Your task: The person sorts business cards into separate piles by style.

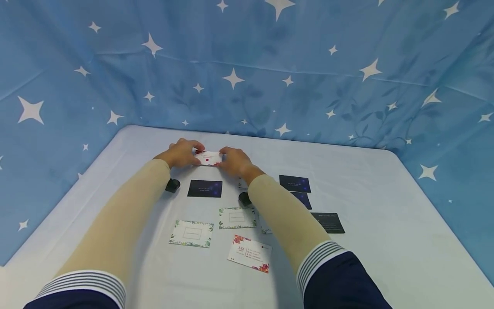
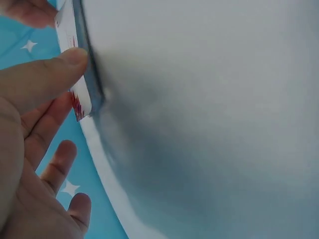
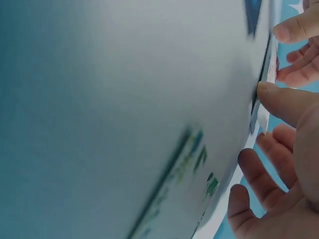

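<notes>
Left hand [image 1: 180, 153] and right hand [image 1: 235, 160] pinch the business card [image 1: 209, 158] by its short ends. Looks light, thin, bendy; edges are likely the best grip.

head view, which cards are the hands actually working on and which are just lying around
In hand:
- small stack of white cards with red print, pinched between the left hand and the right hand

Lying about on the table:
- dark card below the hands
- three dark cards on the right
- two leaf-bordered cards
- red-flowered card nearest the camera
</notes>
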Tool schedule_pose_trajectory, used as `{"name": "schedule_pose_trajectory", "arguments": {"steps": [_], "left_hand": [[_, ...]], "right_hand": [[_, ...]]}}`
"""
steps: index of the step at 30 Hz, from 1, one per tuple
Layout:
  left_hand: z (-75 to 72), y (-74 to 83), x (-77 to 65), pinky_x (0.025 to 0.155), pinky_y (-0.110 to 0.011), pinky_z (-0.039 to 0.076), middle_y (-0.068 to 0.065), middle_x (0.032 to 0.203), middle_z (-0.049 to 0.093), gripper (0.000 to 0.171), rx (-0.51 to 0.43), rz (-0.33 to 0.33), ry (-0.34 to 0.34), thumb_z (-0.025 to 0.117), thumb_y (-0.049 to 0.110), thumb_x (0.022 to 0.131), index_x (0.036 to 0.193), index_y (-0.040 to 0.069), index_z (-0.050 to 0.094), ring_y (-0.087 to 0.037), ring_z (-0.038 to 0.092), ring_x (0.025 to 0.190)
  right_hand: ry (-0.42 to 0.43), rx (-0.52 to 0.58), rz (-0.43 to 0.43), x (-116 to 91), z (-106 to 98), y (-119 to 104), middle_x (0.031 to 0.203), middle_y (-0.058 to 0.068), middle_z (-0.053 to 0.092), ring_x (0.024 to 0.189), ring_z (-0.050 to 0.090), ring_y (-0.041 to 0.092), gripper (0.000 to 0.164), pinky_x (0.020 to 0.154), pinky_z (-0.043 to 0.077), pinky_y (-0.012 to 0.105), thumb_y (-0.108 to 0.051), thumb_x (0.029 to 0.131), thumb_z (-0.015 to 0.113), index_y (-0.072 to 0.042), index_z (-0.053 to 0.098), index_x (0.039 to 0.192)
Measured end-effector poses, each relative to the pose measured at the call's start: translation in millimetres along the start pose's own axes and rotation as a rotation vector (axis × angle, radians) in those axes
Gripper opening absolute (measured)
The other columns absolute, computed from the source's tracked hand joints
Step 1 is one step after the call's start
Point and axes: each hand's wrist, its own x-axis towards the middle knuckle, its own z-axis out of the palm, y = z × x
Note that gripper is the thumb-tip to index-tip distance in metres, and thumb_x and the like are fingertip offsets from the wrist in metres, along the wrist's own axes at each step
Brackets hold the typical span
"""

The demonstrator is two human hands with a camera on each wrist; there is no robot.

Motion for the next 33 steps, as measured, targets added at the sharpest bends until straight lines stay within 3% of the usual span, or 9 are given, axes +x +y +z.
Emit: {"name": "schedule_pose_trajectory", "arguments": {"steps": [7,16,22,33], "left_hand": [[1.6,2.6,-0.7,0.088,-0.051,0.023,-0.005,0.12,0.048,0.046,0.022,0.027,-0.017,0.069,0.021,0.078,0.121,0.02,0.054,-0.031,0.031,0.108],[1.0,-2.4,2.6,0.09,-0.053,0.023,-0.005,0.127,0.045,0.047,0.061,0.011,-0.048,0.067,0.025,0.08,0.125,0.023,0.052,-0.03,0.03,0.114],[-0.7,-2.7,-0.1,0.09,-0.056,0.023,-0.006,0.131,0.042,0.049,0.042,-0.007,-0.068,0.066,0.026,0.081,0.127,0.023,0.05,-0.034,0.03,0.115],[0.5,-1.6,4.2,0.093,-0.056,0.017,-0.003,0.131,0.043,0.047,0.029,0.019,-0.079,0.064,0.022,0.082,0.126,0.022,0.05,-0.032,0.026,0.123]], "right_hand": [[-0.007,-0.01,0.045,5.0,5.0,1.1,0.13,-0.002,0.045,0.121,0.037,0.017,0.053,0.099,0.026,0.037,-0.035,0.085,0.059,-0.019,0.042,0.132],[-0.018,0.004,0.035,5.7,4.9,0.5,0.131,0.0,0.044,0.121,0.036,0.018,0.059,0.099,0.026,0.036,-0.035,0.085,0.06,-0.018,0.037,0.136],[-0.031,-0.001,0.036,3.8,4.5,-1.3,0.131,-0.001,0.043,0.122,0.033,0.019,0.055,0.1,0.025,0.038,-0.035,0.086,0.058,-0.021,0.038,0.135],[-0.025,0.036,0.043,3.7,3.6,0.6,0.128,0.0,0.044,0.12,0.034,0.019,0.055,0.099,0.027,0.039,-0.033,0.086,0.059,-0.019,0.038,0.135]]}}
